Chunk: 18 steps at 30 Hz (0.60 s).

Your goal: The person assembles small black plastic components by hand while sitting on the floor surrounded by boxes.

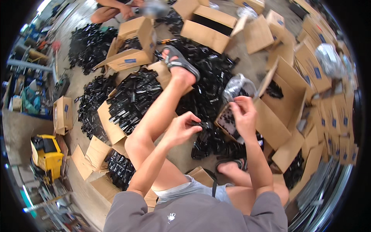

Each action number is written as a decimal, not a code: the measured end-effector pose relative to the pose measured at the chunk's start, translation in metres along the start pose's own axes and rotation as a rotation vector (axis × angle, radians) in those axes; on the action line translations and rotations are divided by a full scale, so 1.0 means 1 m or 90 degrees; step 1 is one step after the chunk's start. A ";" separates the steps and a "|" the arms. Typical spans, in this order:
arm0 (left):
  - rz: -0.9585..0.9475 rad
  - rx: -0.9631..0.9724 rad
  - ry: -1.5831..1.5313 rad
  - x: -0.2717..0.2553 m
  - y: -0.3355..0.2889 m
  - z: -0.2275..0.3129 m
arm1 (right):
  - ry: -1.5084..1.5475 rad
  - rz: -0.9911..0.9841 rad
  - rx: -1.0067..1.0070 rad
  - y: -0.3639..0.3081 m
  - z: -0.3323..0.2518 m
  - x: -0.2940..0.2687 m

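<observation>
Left hand (pixel 181 130): pinching a small black part (pixel 196 124), held over the edge of a black-parts pile (pixel 211 83). Right hand (pixel 245 116): fingertips drawn close beside the small-parts carton (pixel 221 113); grip not discernible. Risk: a loose pinch could lose the part among similar dark pieces.

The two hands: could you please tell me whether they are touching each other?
No, the left hand and right hand are apart, with black parts showing between them.
</observation>
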<state>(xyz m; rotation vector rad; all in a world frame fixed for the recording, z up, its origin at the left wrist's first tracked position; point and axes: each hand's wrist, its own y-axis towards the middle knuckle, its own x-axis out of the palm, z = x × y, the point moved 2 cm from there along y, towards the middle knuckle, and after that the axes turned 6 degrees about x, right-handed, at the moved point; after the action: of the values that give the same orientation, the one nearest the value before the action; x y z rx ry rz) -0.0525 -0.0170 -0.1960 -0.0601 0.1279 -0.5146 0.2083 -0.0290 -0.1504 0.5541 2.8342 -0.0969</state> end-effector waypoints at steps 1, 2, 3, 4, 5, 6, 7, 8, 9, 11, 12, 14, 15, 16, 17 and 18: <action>0.001 0.024 0.009 0.003 0.000 0.018 | 0.009 -0.043 -0.032 -0.015 -0.020 0.000; -0.010 0.009 0.020 0.010 -0.004 0.037 | -0.020 -0.068 -0.067 -0.030 -0.035 -0.005; -0.012 -0.002 0.038 0.012 -0.007 0.052 | -0.044 -0.098 -0.109 -0.040 -0.047 -0.007; -0.021 0.003 0.045 0.017 -0.012 0.060 | -0.060 -0.119 -0.129 -0.050 -0.052 -0.010; -0.005 0.027 0.050 0.019 -0.017 0.069 | -0.076 -0.143 -0.156 -0.058 -0.058 -0.010; 0.012 0.050 0.054 0.021 -0.023 0.077 | -0.078 -0.161 -0.159 -0.065 -0.063 -0.011; 0.013 0.058 0.061 0.023 -0.028 0.084 | -0.082 -0.160 -0.176 -0.072 -0.064 -0.010; 0.002 0.072 0.071 0.024 -0.031 0.090 | -0.079 -0.155 -0.185 -0.076 -0.065 -0.011; -0.009 0.086 0.080 0.025 -0.034 0.096 | -0.098 -0.145 -0.219 -0.079 -0.068 -0.012; -0.012 0.088 0.116 0.025 -0.039 0.106 | -0.112 -0.133 -0.258 -0.084 -0.076 -0.013; -0.010 0.092 0.119 0.025 -0.042 0.106 | -0.121 -0.139 -0.257 -0.087 -0.080 -0.012; -0.007 0.096 0.126 0.026 -0.048 0.112 | -0.128 -0.140 -0.260 -0.091 -0.086 -0.012; -0.008 0.101 0.131 0.026 -0.051 0.114 | -0.119 -0.147 -0.247 -0.092 -0.087 -0.013; -0.006 0.106 0.128 0.026 -0.053 0.116 | -0.110 -0.154 -0.235 -0.094 -0.089 -0.013; -0.006 0.108 0.122 0.027 -0.055 0.116 | -0.109 -0.152 -0.235 -0.096 -0.089 -0.014; -0.008 0.109 0.123 0.027 -0.057 0.118 | -0.110 -0.153 -0.241 -0.097 -0.090 -0.015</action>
<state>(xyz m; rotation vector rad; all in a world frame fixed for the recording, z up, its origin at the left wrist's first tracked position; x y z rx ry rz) -0.0405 -0.0769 -0.0765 0.1557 0.2717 -0.5417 0.1642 -0.1139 -0.0578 0.1160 2.6409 0.3257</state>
